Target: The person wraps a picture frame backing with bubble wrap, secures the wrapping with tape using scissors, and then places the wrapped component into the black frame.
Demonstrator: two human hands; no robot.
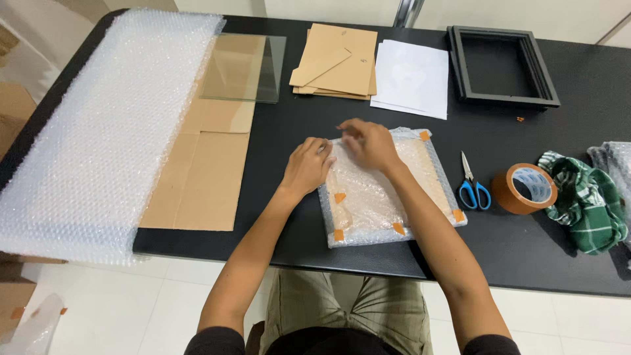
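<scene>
Two hands, the left hand (307,165) and right hand (368,142), press flat on the bubble-wrapped parcel (388,190) (taped with orange bits) mid-frame, holding nothing.

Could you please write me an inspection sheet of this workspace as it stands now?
Surface: black table, partly covered by a bubble wrap sheet and flat cardboard.
Job's things: bubble-wrapped flat parcel, sealed with brown tape pieces.
Clutter: glass pane, brown backing boards, white paper, black frame, blue-handled scissors, brown tape roll, green checked cloth.
Grips: left hand and right hand both press on the parcel.
Cables: nothing seen.
Surroundings: white tiled floor, cardboard boxes at left.
</scene>
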